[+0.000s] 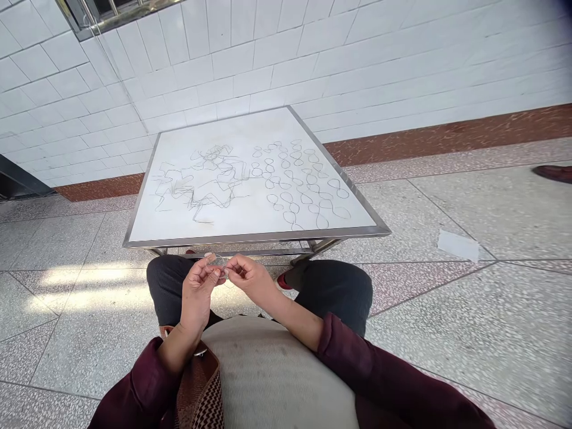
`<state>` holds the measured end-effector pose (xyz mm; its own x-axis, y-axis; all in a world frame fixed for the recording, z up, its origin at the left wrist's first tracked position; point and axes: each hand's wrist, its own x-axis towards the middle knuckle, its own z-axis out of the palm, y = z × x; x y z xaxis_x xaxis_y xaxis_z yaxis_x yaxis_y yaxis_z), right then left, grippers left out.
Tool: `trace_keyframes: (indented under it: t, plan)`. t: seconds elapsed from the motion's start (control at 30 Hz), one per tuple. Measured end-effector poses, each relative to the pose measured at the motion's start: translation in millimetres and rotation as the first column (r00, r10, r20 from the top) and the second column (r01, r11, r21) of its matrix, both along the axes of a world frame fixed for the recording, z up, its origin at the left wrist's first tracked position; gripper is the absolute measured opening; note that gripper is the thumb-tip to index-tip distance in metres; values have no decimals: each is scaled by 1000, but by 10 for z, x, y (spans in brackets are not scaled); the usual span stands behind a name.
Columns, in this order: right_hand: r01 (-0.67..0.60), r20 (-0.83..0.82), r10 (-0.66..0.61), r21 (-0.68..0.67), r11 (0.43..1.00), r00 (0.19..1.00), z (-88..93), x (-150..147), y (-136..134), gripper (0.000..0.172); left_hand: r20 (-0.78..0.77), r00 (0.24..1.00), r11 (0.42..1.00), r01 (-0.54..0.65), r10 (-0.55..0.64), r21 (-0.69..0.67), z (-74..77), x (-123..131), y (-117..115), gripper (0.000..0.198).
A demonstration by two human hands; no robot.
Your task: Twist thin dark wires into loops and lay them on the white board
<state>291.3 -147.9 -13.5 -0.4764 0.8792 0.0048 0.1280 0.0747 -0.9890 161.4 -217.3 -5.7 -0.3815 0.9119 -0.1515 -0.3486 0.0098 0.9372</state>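
Observation:
My left hand (199,285) and my right hand (251,275) meet above my lap, just in front of the table's near edge. Between their fingertips is a thin wire (222,258) bent into a loop. The left thumb and fingers pinch one side of it, and the right thumb and forefinger grip the other. Fingers hide part of the wire. On the white table (261,234) beyond, figure-eight wire loops (308,179) lie spread over the right half. A tangle of loose bent wires (203,185) covers the left half.
Behind the table stands a white tiled wall (250,59) with a brown base strip. A pale flat piece (458,245) lies on the speckled floor at the right. Part of a dark red shoe (554,173) shows at the right edge. A strap bag (199,381) hangs at my left side.

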Motion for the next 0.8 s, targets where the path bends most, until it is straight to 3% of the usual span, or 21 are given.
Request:
trace_keyframes:
  t: [0.27,0.6,0.8]
  plan:
    - [9,41,-15,139,990,999,0,-3,-27,9,27,999,998,-38,39,-58,16,-13,34,44]
    - [-78,-83,74,-53,996,994,25,21,-16,17,49,999,1000,-12,12,14,5,-24,28,44]
    - [-144,-175,130,-67,987,976,-1,25,25,20,49,999,999,-7,5,52,-8,-22,33,43]
